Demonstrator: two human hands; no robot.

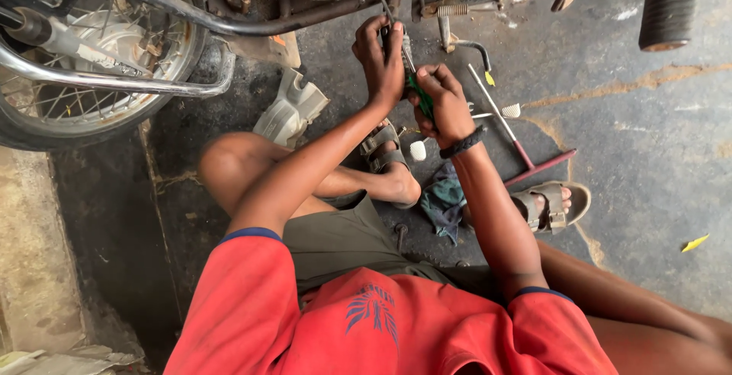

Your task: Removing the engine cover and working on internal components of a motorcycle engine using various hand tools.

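A thin grey metal rod (396, 35) was gripped by the left hand (379, 58); a green-handled tool (421, 99) was clasped by the right hand (446, 104). Slipping off the greasy rod was judged possible.

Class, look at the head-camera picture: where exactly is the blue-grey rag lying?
The blue-grey rag lies on the concrete floor near the picture's centre, between the person's two sandalled feet, just below the right hand and left of the long T-handled wrench.
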